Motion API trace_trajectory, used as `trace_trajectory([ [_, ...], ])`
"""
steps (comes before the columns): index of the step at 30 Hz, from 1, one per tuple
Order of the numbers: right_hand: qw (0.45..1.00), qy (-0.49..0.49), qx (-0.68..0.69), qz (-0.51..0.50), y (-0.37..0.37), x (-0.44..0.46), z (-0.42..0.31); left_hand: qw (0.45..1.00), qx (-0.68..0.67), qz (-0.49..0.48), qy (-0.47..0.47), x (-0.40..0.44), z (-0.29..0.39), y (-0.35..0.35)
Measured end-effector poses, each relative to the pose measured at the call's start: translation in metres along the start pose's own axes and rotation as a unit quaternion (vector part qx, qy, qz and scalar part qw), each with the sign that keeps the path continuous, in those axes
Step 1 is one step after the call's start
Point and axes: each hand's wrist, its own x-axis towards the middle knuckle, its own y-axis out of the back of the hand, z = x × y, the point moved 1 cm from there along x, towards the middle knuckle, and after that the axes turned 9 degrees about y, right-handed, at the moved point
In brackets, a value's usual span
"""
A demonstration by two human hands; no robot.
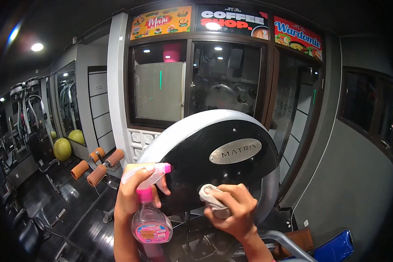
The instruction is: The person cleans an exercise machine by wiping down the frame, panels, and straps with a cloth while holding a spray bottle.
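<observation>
My left hand (133,185) is wrapped round the neck of a spray bottle (151,222) with a pink collar, a pink nozzle and a pink label. The nozzle points right, toward the black panel. In my right hand (236,207) is a bunched white cloth (212,197), held close in front of the lower part of the black panel (192,170); whether it touches the surface I cannot tell. The panel is rounded, has a silver rim (174,133) and carries an oval metal MATRIX badge (236,151).
Left of the machine stand orange foam rollers (105,172), a green exercise ball (62,149) and other gym equipment (28,105). Behind are glass windows (227,78) under menu and coffee shop signs. A blue pad (334,248) and a curved grey tube (288,242) lie at lower right.
</observation>
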Motion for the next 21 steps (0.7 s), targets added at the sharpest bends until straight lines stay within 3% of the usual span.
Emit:
trace_trajectory([
  [6,0.988,-0.127,0.014,0.085,0.016,-0.008,0.040,1.000,-0.013,0.016,0.002,-0.001,-0.002,-0.001],
  [15,0.997,0.033,0.057,0.046,-0.006,-0.021,0.003,0.999,-0.014,0.040,-0.017,-0.005,0.001,-0.004],
  [21,0.989,-0.098,-0.005,0.109,0.014,-0.033,0.049,0.999,0.002,0.048,-0.009,-0.005,-0.002,-0.007],
])
